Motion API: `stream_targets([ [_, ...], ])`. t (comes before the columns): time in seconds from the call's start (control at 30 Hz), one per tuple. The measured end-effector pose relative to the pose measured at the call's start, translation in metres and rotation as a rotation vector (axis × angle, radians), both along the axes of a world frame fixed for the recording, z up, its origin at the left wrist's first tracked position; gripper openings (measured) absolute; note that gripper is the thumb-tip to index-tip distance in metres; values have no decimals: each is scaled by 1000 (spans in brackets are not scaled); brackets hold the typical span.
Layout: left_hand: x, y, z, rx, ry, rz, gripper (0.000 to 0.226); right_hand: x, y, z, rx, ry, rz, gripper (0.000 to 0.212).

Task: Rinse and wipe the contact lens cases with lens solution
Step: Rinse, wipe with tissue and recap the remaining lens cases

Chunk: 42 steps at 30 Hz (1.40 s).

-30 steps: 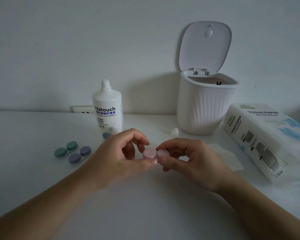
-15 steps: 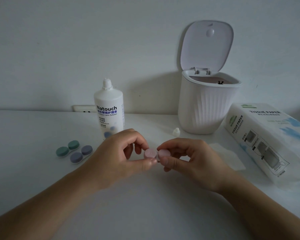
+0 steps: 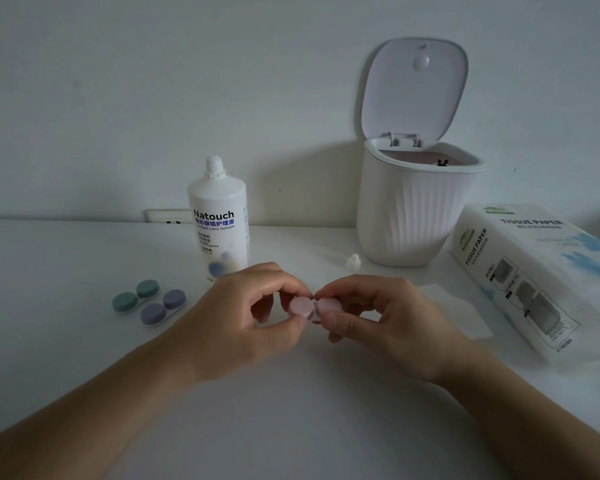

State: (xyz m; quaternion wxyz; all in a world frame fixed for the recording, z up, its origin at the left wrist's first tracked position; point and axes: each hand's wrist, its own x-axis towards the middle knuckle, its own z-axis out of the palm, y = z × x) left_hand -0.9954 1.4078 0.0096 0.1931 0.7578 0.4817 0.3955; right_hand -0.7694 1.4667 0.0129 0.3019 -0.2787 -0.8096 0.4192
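Both hands hold a pink lens case (image 3: 315, 307) just above the table (image 3: 66, 358), near the middle: the left hand (image 3: 243, 317) pinches its left cap, the right hand (image 3: 378, 317) its right cap. Green (image 3: 136, 295) and purple (image 3: 163, 305) cases lie left, the solution bottle (image 3: 218, 223) stands behind, a tissue (image 3: 458, 313) lies right.

A capped pink lens case (image 3: 314, 308) is held above the table; capped green (image 3: 136, 296) and purple (image 3: 163, 306) cases lie left.

Both arms reach in from the bottom. The left hand (image 3: 243, 317) and right hand (image 3: 378, 317) meet in the middle, fingers curled, pinching something small.
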Motion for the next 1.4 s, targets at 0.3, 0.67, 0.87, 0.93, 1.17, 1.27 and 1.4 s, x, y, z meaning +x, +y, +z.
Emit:
stream_targets([
  [0.3,-1,1,-1,39,-32,54,24,0,1,-1,14,-5,-3,15],
  [0.67,-1,2,0,51,-17,64,30,0,0,0,22,-6,-8,16],
  [0.87,-4,3,-2,-10,-44,21,29,0,0,-1,20,-24,-1,16],
  [0.93,-6,3,-2,-39,-51,4,30,0,-1,-1,30,-32,0,16],
  [1.17,-8,7,-3,-124,-114,-50,28,-1,-4,1,57,-55,13,13],
  [1.27,-9,7,-3,-143,-125,-66,26,-2,-5,2,60,-59,19,12],
  [1.4,-11,7,-5,-159,-119,-83,25,-1,-7,3,31,-60,30,12],
])
